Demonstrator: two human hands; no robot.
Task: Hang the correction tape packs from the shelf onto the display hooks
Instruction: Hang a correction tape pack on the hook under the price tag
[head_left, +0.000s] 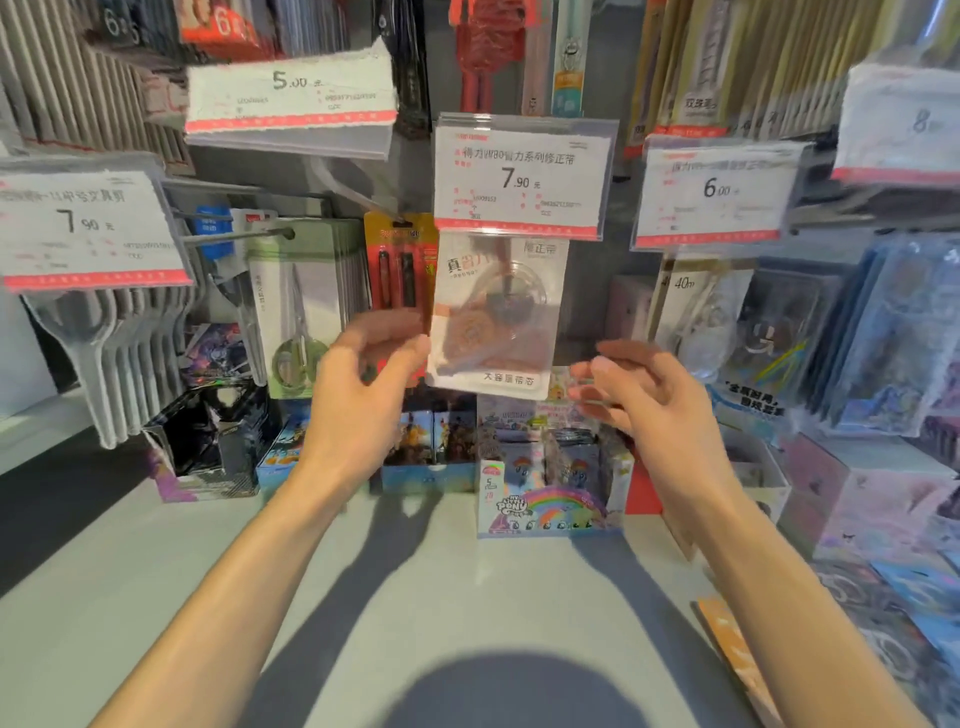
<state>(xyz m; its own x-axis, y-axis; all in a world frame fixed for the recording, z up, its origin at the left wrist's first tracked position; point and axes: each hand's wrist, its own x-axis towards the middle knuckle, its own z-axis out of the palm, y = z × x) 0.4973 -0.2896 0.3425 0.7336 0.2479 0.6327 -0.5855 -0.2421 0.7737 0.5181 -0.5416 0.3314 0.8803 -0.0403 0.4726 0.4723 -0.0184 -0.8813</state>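
— Where's our correction tape pack?
— Under the 7.90 price tag; our left hand pinches its left edge, right hand loose, just right. We'd steady it before releasing.

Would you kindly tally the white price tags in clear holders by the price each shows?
7.90 tags: 2
5.00 tag: 1
6.00 tag: 1
Tag at far right, price partly cut off: 1
Total: 5
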